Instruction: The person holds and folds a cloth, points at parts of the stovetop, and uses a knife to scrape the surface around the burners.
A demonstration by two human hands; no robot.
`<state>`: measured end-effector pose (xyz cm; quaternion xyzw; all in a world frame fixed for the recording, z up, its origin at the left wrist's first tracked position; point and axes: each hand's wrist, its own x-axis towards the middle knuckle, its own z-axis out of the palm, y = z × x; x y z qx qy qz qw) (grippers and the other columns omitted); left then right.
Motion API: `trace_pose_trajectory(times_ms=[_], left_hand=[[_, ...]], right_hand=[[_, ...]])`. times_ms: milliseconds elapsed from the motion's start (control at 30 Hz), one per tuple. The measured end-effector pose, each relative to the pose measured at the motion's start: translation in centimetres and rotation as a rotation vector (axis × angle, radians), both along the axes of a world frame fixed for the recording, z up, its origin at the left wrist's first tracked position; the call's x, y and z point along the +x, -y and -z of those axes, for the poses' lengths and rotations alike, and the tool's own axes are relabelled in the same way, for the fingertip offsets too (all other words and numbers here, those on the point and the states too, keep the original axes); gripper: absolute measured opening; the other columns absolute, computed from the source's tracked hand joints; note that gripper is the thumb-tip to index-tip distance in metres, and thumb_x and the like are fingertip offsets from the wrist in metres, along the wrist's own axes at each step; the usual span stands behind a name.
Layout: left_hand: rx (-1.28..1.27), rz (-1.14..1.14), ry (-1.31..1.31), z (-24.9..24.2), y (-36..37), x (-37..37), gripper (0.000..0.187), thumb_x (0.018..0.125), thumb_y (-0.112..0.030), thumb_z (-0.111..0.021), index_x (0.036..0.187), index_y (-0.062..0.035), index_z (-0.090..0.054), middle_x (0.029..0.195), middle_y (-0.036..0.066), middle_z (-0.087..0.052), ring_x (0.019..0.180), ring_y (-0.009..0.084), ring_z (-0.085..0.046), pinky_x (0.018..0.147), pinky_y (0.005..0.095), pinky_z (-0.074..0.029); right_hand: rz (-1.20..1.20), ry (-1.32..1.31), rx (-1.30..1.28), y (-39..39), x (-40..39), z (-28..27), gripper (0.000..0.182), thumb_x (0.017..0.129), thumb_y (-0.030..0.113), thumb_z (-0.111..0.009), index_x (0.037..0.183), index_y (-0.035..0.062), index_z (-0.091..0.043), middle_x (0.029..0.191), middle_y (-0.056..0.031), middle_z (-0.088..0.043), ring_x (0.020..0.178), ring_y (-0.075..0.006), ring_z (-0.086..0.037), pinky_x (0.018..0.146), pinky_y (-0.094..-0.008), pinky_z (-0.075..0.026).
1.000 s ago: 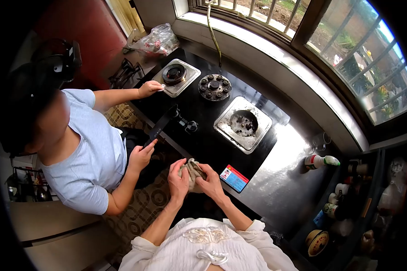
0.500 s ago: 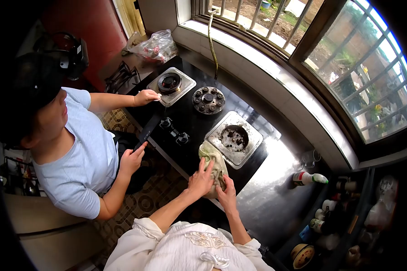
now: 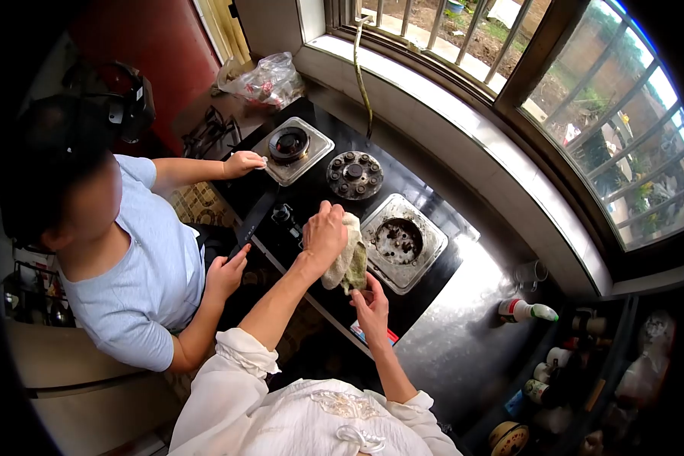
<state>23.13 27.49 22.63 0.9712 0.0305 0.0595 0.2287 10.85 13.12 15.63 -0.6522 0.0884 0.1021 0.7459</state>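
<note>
A damp-looking, stained grey-green cloth [image 3: 348,262] hangs in folds over the front of the black stove top [image 3: 330,152]. My left hand [image 3: 325,237] is closed round its upper part, raised above the surface. Lower down, my right hand [image 3: 371,310] has thumb and fingers at the cloth's bottom edge. Just beyond the cloth lies a square metal drip tray [image 3: 425,262] with a round, dirty burner opening [image 3: 395,242]. Beside my left hand are the stove knobs [image 3: 283,215], partly hidden.
To the left a person in a light blue shirt [image 3: 133,258] holds a dark flat object [image 3: 257,216], the other hand near the far burner [image 3: 289,144]. A loose burner head [image 3: 355,175] sits mid-stove. On the steel counter [image 3: 463,327] are a bottle [image 3: 520,310] and a glass [image 3: 530,273].
The cloth has come up off the stove front and been gathered, hanging from my left hand, which moved up and left. A red and blue label under my right wrist has become visible.
</note>
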Motion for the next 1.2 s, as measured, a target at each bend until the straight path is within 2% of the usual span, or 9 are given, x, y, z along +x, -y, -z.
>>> trace_pose_trajectory(times_ms=[100, 233, 333, 467, 533, 733, 933, 1067, 1200], left_hand=[[0.189, -0.041, -0.114, 3.1, -1.9, 4.5, 0.031, 0.081, -0.014, -0.063, 0.107, 0.0022, -0.061, 0.11, 0.022, -0.058, 0.108, 0.0399, -0.056, 0.087, 0.0479, -0.049], [0.304, -0.164, -0.387, 8.8, -0.8, 6.2, 0.094, 0.063, -0.042, -0.083, 0.134, 0.0064, -0.044, 0.145, 0.025, -0.033, 0.129, 0.0378, -0.037, 0.112, 0.0474, -0.03], [0.347, -0.032, -0.42, 10.1, 0.0, 6.6, 0.089, 0.064, -0.038, -0.083, 0.13, 0.0086, -0.046, 0.141, 0.027, -0.037, 0.126, 0.0396, -0.04, 0.11, 0.0467, -0.032], [0.533, 0.05, -0.212, 11.0, 2.0, 3.0, 0.048, 0.084, -0.011, -0.062, 0.125, 0.0118, -0.051, 0.132, 0.03, -0.048, 0.112, 0.0391, -0.054, 0.099, 0.0441, -0.043], [0.689, 0.093, -0.169, 10.6, 3.0, 1.1, 0.043, 0.085, -0.011, -0.058, 0.122, 0.0119, -0.055, 0.125, 0.03, -0.054, 0.103, 0.0377, -0.059, 0.086, 0.0406, -0.05], [0.83, 0.132, 0.053, 10.6, 3.2, -4.4, 0.023, 0.083, -0.016, -0.058, 0.1, -0.0015, -0.066, 0.098, 0.01, -0.061, 0.093, 0.0221, -0.058, 0.076, 0.0299, -0.05], [0.57, 0.262, 0.095, 9.4, 0.1, -10.4, 0.023, 0.079, -0.012, -0.061, 0.1, -0.0013, -0.057, 0.093, 0.012, -0.057, 0.087, 0.025, -0.057, 0.074, 0.0313, -0.051], [0.13, 0.271, -0.033, 6.5, -3.1, -15.1, 0.021, 0.08, -0.013, -0.062, 0.097, -0.0006, -0.058, 0.092, 0.013, -0.056, 0.091, 0.0341, -0.06, 0.075, 0.0453, -0.054], [-0.22, -0.056, -0.2, 4.9, -6.9, -16.6, 0.031, 0.078, -0.014, -0.063, 0.105, -0.0012, -0.065, 0.104, 0.017, -0.061, 0.094, 0.0379, -0.062, 0.08, 0.0462, -0.051]], right_hand=[[-0.033, 0.057, -0.054, -0.7, 0.8, 0.3, 0.047, 0.092, 0.008, -0.061, 0.137, 0.002, -0.048, 0.093, -0.0068, -0.064, 0.076, -0.008, -0.058, 0.068, -0.0228, -0.05], [-0.068, -0.022, -0.087, 0.6, -0.5, 0.4, 0.042, 0.092, 0.008, -0.06, 0.134, 0.0042, -0.052, 0.094, -0.0073, -0.068, 0.078, -0.0082, -0.06, 0.071, -0.024, -0.052], [-0.04, -0.105, -0.07, 1.8, -2.5, 0.9, 0.038, 0.092, 0.007, -0.06, 0.129, 0.0042, -0.056, 0.095, -0.0065, -0.068, 0.079, -0.0084, -0.061, 0.072, -0.0238, -0.052], [-0.003, -0.172, -0.015, 2.7, -4.1, 2.3, 0.032, 0.092, 0.005, -0.059, 0.124, 0.0021, -0.06, 0.096, -0.0054, -0.068, 0.085, -0.01, -0.064, 0.074, -0.0241, -0.052], [-0.001, -0.138, -0.03, 2.9, -4.5, 2.7, 0.031, 0.093, 0.006, -0.058, 0.124, 0.001, -0.06, 0.098, -0.0052, -0.067, 0.088, -0.0104, -0.065, 0.075, -0.0243, -0.052], [-0.012, -0.088, -0.106, 3.5, -5.2, 2.5, 0.027, 0.091, 0.006, -0.057, 0.117, 0.0004, -0.064, 0.093, -0.0051, -0.069, 0.082, -0.0108, -0.065, 0.075, -0.025, -0.052], [0.023, -0.136, -0.081, 4.1, -6.7, 3.9, 0.024, 0.095, 0.01, -0.056, 0.118, 0.0036, -0.064, 0.107, -0.0035, -0.068, 0.091, -0.0107, -0.066, 0.072, -0.0215, -0.049], [0.004, -0.144, -0.141, 4.8, -8.0, 4.6, 0.023, 0.095, 0.008, -0.056, 0.116, 0.0032, -0.064, 0.107, -0.0037, -0.068, 0.09, -0.0108, -0.066, 0.071, -0.0218, -0.049], [0.008, -0.056, -0.196, 4.7, -8.6, 4.7, 0.023, 0.094, 0.007, -0.056, 0.115, 0.0023, -0.064, 0.106, -0.0045, -0.068, 0.087, -0.0105, -0.065, 0.069, -0.0218, -0.049]])
